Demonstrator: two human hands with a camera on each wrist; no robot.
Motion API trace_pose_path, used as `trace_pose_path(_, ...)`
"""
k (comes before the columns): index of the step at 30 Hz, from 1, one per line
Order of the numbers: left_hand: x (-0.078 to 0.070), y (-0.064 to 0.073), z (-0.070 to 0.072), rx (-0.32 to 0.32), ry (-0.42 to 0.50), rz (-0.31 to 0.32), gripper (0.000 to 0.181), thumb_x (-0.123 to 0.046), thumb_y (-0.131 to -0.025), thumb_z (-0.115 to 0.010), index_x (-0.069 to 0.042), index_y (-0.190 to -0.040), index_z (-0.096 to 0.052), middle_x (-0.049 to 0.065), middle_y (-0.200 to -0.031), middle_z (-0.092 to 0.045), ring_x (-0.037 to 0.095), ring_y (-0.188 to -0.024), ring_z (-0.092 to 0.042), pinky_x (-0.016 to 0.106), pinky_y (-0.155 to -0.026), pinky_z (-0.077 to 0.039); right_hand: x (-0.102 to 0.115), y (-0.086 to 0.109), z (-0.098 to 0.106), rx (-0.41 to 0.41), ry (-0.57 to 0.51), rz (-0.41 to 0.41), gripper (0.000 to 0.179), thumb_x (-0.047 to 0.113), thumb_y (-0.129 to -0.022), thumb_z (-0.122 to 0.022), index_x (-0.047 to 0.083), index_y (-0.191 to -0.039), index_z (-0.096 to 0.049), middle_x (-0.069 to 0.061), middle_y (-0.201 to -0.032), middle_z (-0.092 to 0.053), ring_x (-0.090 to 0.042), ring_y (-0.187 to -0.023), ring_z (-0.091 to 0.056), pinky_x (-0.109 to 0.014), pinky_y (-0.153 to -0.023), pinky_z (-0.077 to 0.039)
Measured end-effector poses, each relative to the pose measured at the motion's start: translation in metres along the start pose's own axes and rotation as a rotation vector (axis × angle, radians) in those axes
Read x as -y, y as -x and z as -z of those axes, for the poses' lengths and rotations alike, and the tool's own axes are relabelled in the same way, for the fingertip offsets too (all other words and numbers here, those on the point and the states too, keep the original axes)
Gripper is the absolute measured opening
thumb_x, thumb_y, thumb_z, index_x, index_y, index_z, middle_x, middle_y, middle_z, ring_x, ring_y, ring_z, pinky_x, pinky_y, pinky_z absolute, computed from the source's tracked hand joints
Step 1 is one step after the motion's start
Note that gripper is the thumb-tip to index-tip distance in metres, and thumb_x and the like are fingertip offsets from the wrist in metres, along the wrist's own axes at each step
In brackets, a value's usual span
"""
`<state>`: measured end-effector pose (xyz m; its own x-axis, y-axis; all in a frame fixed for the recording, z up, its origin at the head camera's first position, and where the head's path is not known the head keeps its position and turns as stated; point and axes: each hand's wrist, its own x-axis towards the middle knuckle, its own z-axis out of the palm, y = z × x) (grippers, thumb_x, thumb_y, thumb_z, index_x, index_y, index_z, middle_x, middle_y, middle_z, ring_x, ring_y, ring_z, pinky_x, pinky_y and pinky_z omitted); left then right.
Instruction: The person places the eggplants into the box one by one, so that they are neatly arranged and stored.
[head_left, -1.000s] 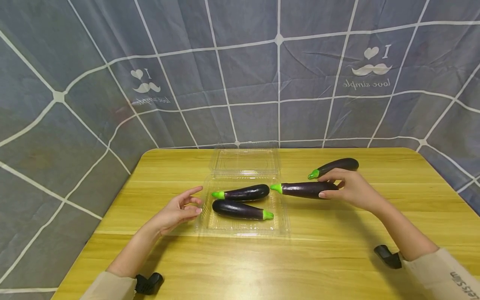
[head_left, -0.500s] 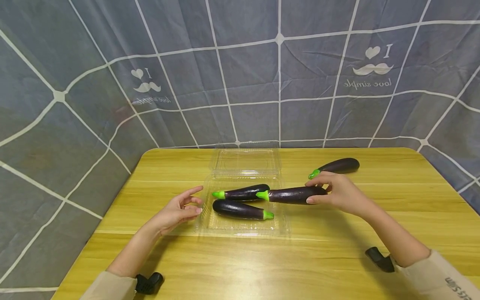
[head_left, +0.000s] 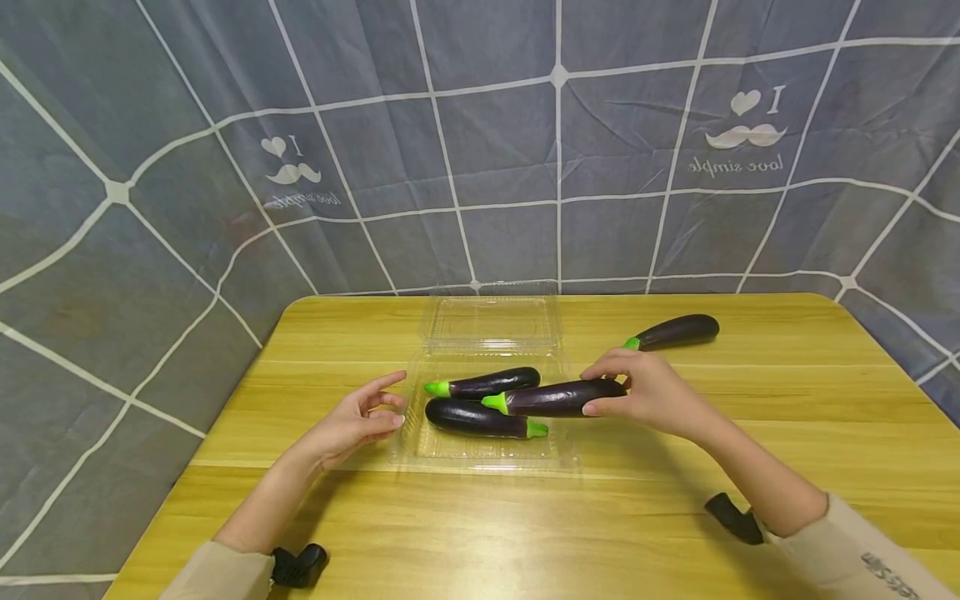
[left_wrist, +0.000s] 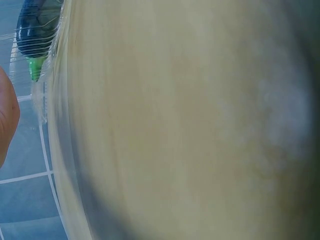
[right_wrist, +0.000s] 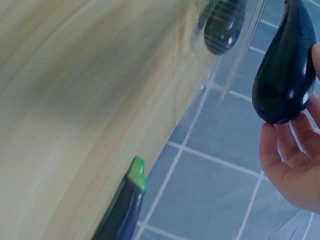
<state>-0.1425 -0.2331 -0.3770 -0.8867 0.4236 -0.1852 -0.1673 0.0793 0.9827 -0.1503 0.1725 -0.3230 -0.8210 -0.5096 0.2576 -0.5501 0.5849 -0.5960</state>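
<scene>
My right hand (head_left: 648, 392) grips an eggplant (head_left: 551, 399) by its rounded end, the green stem pointing left. In the head view this eggplant overlaps the right part of a clear plastic clamshell box (head_left: 480, 457). The right wrist view shows the held eggplant (right_wrist: 285, 70) with fingertips around its base. Inside the box lie two more eggplants: the back one (head_left: 491, 383) has its stem to the left, the front one (head_left: 474, 419) its stem to the right. Beside the box's left wall is my left hand (head_left: 356, 423), fingers loosely bent and holding nothing.
The box's lid (head_left: 491, 321) stands open toward the back. Another eggplant (head_left: 681, 332) lies on the wooden table (head_left: 480, 533) at the back right, its stem partly behind my right hand. A grey curtain (head_left: 510, 150) with white lines hangs behind the table.
My right hand has carried its eggplant left and slightly toward me, from right of the box to over its right part. The left hand has stayed in place.
</scene>
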Motion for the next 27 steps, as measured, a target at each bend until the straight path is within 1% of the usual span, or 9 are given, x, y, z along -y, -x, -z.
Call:
trace_pose_path(5,0.000,-0.001,0.001,0.003,-0.005,-0.009,0.076,0.000,-0.087,-0.060,-0.001,-0.148,-0.015,0.007,-0.109,-0.046,0.010,-0.085,-0.057,0.024,-0.076,-0.050,0.009,-0.005,-0.009,0.014,-0.014,0.006,0.033,0.022,-0.070,-0.082,0.008,-0.098,-0.071,0.002,-0.094,-0.065,-0.011,-0.079,-0.052,-0.024,-0.061,-0.044)
trace_pose_path(8,0.000,-0.001,0.001,-0.001,-0.008,-0.008,0.076,0.000,-0.087,-0.061,-0.001,-0.148,-0.015,0.007,-0.109,-0.046,0.009,-0.084,-0.057,0.024,-0.076,-0.050,0.013,-0.009,-0.014,0.024,-0.028,0.026,0.033,0.021,-0.071,-0.082,0.007,-0.098,-0.071,0.001,-0.094,-0.065,-0.012,-0.079,-0.053,-0.025,-0.063,-0.045)
trace_pose_path(13,-0.001,-0.001,0.000,-0.010,-0.014,-0.002,0.075,0.000,-0.087,-0.060,-0.002,-0.148,-0.016,0.007,-0.109,-0.046,0.009,-0.084,-0.056,0.024,-0.075,-0.049,0.021,-0.016,-0.025,0.048,-0.040,0.054,0.033,0.022,-0.072,-0.081,0.007,-0.099,-0.071,0.001,-0.095,-0.065,-0.014,-0.084,-0.057,-0.028,-0.069,-0.047)
trace_pose_path(18,-0.001,-0.001,0.000,-0.009,-0.013,-0.002,0.075,0.000,-0.087,-0.061,-0.002,-0.148,-0.016,0.007,-0.109,-0.046,0.009,-0.085,-0.056,0.024,-0.075,-0.049,0.029,-0.020,-0.036,0.069,-0.015,0.063,0.032,0.023,-0.072,-0.081,0.008,-0.099,-0.071,0.000,-0.095,-0.064,-0.017,-0.088,-0.059,-0.033,-0.074,-0.049)
trace_pose_path(22,0.000,0.000,0.000,-0.011,-0.016,0.011,0.075,0.000,-0.087,-0.061,-0.003,-0.148,-0.017,0.007,-0.109,-0.046,0.010,-0.085,-0.056,0.024,-0.075,-0.049,0.034,-0.023,-0.043,0.077,0.008,0.071,0.032,0.023,-0.072,-0.081,0.008,-0.098,-0.071,0.000,-0.095,-0.064,-0.018,-0.087,-0.058,-0.033,-0.074,-0.048)
trace_pose_path(24,0.000,0.000,-0.001,-0.010,-0.018,0.011,0.075,-0.001,-0.087,-0.061,-0.003,-0.148,-0.017,0.007,-0.110,-0.046,0.010,-0.085,-0.056,0.024,-0.075,-0.049,0.037,-0.025,-0.046,0.080,0.020,0.076,0.032,0.023,-0.071,-0.081,0.008,-0.098,-0.071,0.001,-0.094,-0.064,-0.017,-0.087,-0.058,-0.031,-0.073,-0.048)
trace_pose_path(27,0.000,0.000,-0.001,-0.010,-0.016,0.010,0.075,-0.001,-0.087,-0.061,-0.003,-0.148,-0.017,0.007,-0.110,-0.046,0.011,-0.086,-0.056,0.024,-0.075,-0.049,0.039,-0.026,-0.051,0.081,0.045,0.082,0.032,0.024,-0.071,-0.081,0.008,-0.097,-0.072,0.001,-0.094,-0.064,-0.018,-0.088,-0.059,-0.032,-0.075,-0.048)
